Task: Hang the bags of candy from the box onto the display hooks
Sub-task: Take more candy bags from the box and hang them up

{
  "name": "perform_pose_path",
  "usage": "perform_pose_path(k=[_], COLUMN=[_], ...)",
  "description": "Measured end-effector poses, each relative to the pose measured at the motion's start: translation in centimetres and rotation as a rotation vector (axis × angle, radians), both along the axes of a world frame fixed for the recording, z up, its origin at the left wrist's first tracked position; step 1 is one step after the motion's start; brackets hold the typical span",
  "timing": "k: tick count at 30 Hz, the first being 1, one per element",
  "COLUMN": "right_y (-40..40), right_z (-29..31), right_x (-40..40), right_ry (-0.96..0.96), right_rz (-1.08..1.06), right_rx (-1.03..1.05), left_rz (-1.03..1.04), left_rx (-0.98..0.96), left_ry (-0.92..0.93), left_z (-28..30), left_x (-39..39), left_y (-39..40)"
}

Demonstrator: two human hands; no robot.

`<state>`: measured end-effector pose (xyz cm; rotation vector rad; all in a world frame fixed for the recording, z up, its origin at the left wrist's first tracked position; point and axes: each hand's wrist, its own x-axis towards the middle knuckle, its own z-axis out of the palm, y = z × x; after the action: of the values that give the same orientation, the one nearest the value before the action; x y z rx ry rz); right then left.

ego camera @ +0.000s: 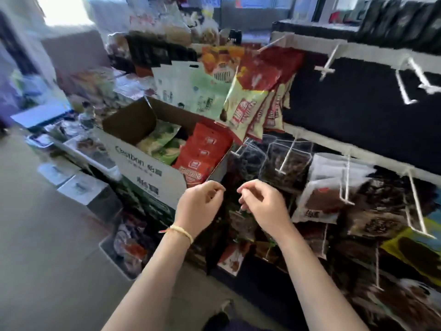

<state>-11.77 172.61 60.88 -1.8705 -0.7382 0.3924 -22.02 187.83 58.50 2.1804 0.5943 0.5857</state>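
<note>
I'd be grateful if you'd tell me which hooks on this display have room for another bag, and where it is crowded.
Free: the white hooks on the black panel, top right, right of the hanging red-and-cream bags. Crowded: the lower row of dark bags and the box, full of red packets. Both hands, left hand and right hand, hold nothing.

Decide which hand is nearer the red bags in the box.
Left. The left hand hovers just below the red bags at the box's near corner; the right hand is further right, before the display hooks.
</note>
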Motion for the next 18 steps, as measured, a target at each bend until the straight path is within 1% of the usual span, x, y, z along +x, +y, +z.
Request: perform_pose_path(k=[4,6,10,13,14,16,18], right_y=[7.5,11.4,19.5,24.5,26.0,29.2,32.1], right_z=[-0.3,-0.1,0.7,0.3,0.1,-0.4,-0.8], right_x=[1.7,3.3,5.9,7.0,7.3,8.0,8.7], right_ry=[-0.003,-0.016,-0.056,0.001,0.03,0.027,0.033], right_rz=[0.088,0.129,0.169,0.243,0.26,0.275,0.306], right_rx=[0.048,0.045,-0.005,-0.186,-0.247,-0.362,-0.467], left_rz=[0.064,0.058,0.011,-0.044,-0.087,-0.176,-0.245], left_rx=[0.18,0.267,0.421,0.511,0.54,0.598,0.643], left_ry=[-0.057,-0.01,0.25,0.485,0.579,0.748,0.825], left_z=[1.1,2.2,3.8,3.5,3.3,3.2,3.1], left_x=[1.7,2.9,5.7,8.3,9.1,10.6,11.9], left_y=[6.7,10.4,18.5,24.0,25.5,28.7,31.6])
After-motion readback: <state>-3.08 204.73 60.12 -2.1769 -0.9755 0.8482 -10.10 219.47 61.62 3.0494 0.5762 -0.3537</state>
